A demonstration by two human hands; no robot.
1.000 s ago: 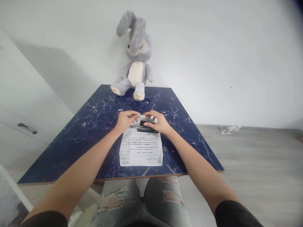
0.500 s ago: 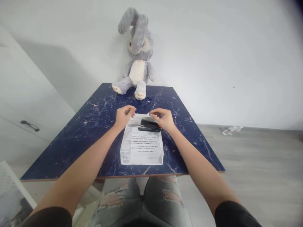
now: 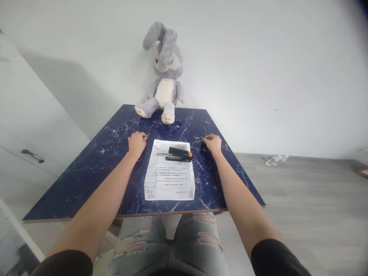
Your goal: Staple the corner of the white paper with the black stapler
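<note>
zero grip to be made out on either side of the papers (image 3: pixel 169 188), so best read as a pause, rather than any act of pressing, folding or lifting.

to the left of the papers, just beside but apart: the left hand (image 3: pixel 137 142), low at the table (image 3: pixel 100 168), fingers loosely curled, thumb and forefinger seemingly a little apart, with no thing seen between. to the right of the papers, near but with bare table between: the right hand (image 3: pixel 213 143), also low at the table, fingertips bunched close together; cannot tell whether touching, or whether closed on some small thing.

on the papers, across the far half: the stapler (image 3: pixel 180 152), seemingly laid on its side, black arms spread, orange end at the papers' right edge, a thin metal strip showing toward the left. cannot tell whether loaded. beyond the papers: a plush rabbit (image 3: pixel 164 94), sitting upright, well apart.

judging the next move: to use the stapler, calls for reaching inward from the right of the papers, closing round the orange-ended grip and standing it upright, while steadying the papers' left edge with flat fingers. to free the papers instead, calls for clearing the stapler off first, to avoid dragging the top sheet. either way, calls for opening the bunched right fingers before reaching.
</note>
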